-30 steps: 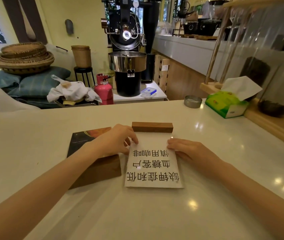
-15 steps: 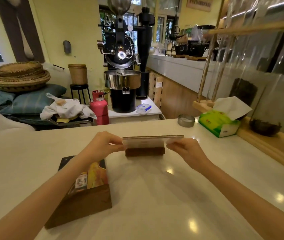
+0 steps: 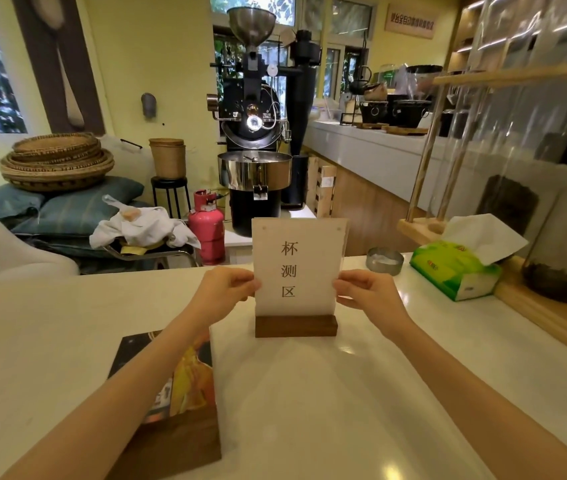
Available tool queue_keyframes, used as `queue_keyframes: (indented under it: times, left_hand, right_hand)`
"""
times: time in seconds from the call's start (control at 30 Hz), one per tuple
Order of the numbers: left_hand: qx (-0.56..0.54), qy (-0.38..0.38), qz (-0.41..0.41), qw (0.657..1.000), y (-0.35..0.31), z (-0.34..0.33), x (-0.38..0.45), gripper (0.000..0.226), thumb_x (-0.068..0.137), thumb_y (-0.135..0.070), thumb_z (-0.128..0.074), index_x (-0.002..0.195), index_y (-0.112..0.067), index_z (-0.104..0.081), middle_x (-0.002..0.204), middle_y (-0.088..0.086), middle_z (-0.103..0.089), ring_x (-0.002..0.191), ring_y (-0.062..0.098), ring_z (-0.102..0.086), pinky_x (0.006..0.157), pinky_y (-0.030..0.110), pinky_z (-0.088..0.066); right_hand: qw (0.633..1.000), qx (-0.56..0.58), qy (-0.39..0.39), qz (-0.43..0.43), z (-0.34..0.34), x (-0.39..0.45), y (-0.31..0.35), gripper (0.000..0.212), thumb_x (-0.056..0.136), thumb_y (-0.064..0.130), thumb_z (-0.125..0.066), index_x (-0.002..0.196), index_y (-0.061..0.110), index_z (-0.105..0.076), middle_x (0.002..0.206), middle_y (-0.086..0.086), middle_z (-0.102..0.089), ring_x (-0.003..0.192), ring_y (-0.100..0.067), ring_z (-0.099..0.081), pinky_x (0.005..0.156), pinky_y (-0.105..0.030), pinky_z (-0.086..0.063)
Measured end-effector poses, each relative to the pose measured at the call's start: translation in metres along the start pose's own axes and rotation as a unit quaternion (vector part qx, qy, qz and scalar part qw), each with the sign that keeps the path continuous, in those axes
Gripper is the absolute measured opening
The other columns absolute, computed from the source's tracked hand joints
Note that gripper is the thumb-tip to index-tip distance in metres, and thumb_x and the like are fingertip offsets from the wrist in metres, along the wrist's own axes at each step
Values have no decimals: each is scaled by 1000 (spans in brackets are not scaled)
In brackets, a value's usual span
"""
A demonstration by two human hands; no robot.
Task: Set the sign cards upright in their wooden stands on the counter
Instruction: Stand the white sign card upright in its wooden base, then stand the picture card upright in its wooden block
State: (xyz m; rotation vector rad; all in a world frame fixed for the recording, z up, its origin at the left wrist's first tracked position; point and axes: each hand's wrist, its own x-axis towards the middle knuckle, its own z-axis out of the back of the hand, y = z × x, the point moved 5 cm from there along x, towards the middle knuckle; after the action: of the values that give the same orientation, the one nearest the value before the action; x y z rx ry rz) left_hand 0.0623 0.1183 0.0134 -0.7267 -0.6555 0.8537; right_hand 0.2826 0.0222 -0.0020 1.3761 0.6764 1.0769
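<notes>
Sign card (image 3: 297, 268) stands upright between my hands, long axis vertical, its bottom edge down in the wooden stand (image 3: 296, 326) straight ahead; my left hand (image 3: 225, 294) and right hand (image 3: 368, 294) pinch its side edges, equally near. I cannot tell how deep it sits in the slot. Beneath my left forearm, a second card (image 3: 185, 379) lies in its block (image 3: 174, 445), partly hidden.

Colours on the counter

A cream sign card (image 3: 297, 268) with grey characters is set in a dark brown wooden stand (image 3: 296, 326); the tissue box (image 3: 455, 270) is green.
</notes>
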Motion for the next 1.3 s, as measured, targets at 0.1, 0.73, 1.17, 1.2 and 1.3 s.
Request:
queue_keyframes:
  times: [0.1, 0.73, 1.17, 1.2, 1.3]
  left_hand:
    - [-4, -2, 7, 1000, 2, -1, 4, 25, 87, -18, -54, 106, -9, -67, 92, 5, -69, 81, 19, -64, 77, 28, -54]
    - [-109, 95, 104, 984, -4, 73, -75, 22, 85, -16, -56, 106, -15, -64, 100, 2, -72, 90, 12, -70, 80, 25, -55]
    - [-71, -41, 305, 949, 89, 115, -157, 32, 80, -7, -63, 111, -2, -59, 104, 12, -61, 86, 18, -62, 66, 22, -52]
    - [-78, -52, 315, 944, 92, 115, -159, 31, 79, -7, -64, 109, 0, -60, 101, 14, -63, 82, 19, -64, 65, 23, -54]
    - [-93, -47, 343, 934, 97, 109, -165, 28, 77, -11, -67, 101, 3, -64, 87, 14, -68, 75, 20, -66, 59, 21, -58]
  right_hand:
    - [1000, -9, 0, -10, -1, 4, -2, 16, 81, 8, -63, 97, 10, -67, 91, -2, -69, 85, -14, -67, 66, -16, -57]
    - [946, -82, 216, -226, -64, -48, 11, 20, 80, 18, -65, 92, 2, -67, 79, -14, -73, 69, -23, -71, 62, -31, -61]
    - [923, 5, 207, -323, -168, -78, -7, 21, 82, 5, -61, 100, -6, -61, 85, -19, -68, 74, -26, -68, 54, -28, -59]
    - [923, 5, 207, -326, -170, -80, -7, 17, 82, 4, -61, 97, -5, -62, 84, -18, -68, 74, -25, -68, 55, -28, -59]
    - [919, 2, 207, -336, -173, -83, -6, 10, 79, 1, -64, 88, -3, -64, 85, -17, -69, 75, -24, -69, 59, -29, -59]
